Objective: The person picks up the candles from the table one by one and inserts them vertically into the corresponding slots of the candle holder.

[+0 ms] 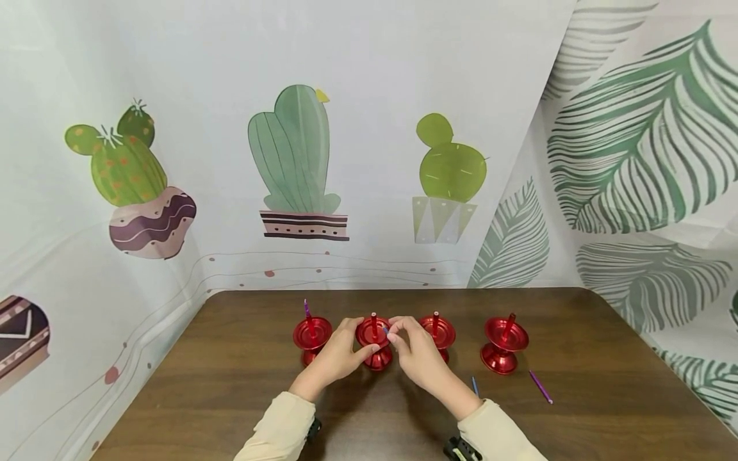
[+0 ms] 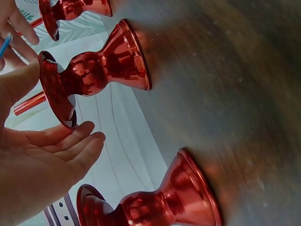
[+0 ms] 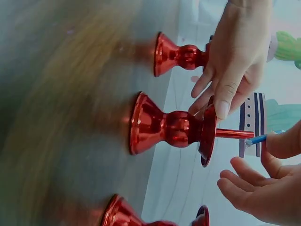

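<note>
Several red metallic candle holders stand in a row on the table. My left hand (image 1: 336, 356) grips the dish rim of the second candle holder (image 1: 378, 360) from the left, thumb on the near side. A thin blue candle (image 3: 258, 139) is pinched between my right thumb and forefinger. My right hand (image 1: 419, 360) is just right of that holder, its other fingers spread. In the right wrist view, the candle's whitish end meets the mouth of the holder's upright tube (image 3: 235, 133); I cannot tell whether it is inside. The leftmost holder (image 1: 312, 334) carries a purple candle (image 1: 306, 308).
To the right are a third holder (image 1: 445, 334) and a fourth holder (image 1: 501, 358), no candle showing in either tube. Another blue candle (image 1: 475, 385) and a purple candle (image 1: 541, 387) lie on the brown table (image 1: 605, 410). A printed cloth (image 1: 375, 51) hangs behind.
</note>
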Demonstrator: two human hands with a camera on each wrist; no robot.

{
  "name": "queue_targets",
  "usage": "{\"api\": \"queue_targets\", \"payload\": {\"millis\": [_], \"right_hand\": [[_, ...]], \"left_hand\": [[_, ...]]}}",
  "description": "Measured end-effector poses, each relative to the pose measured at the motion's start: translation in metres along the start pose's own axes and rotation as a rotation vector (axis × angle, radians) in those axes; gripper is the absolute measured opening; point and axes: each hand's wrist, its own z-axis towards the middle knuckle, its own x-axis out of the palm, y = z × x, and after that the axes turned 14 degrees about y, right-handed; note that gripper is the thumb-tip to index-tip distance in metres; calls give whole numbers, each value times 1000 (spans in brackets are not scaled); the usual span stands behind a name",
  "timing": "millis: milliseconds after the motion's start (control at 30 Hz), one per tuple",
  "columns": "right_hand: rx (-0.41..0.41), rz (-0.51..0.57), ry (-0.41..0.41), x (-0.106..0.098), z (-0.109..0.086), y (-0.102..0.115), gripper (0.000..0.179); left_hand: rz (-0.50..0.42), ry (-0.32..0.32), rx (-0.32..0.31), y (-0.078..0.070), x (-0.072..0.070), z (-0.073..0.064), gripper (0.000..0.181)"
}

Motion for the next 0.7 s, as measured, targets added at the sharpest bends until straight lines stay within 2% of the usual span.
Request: {"api": "queue_targets", "payload": {"millis": [333, 700], "right_hand": [[84, 283, -7, 3, 26, 2, 5], [124, 428, -59, 3, 45, 4, 10]], "left_hand": [[4, -9, 9, 3, 1, 0, 61], [1, -2, 3, 1, 0, 1, 61]]}}
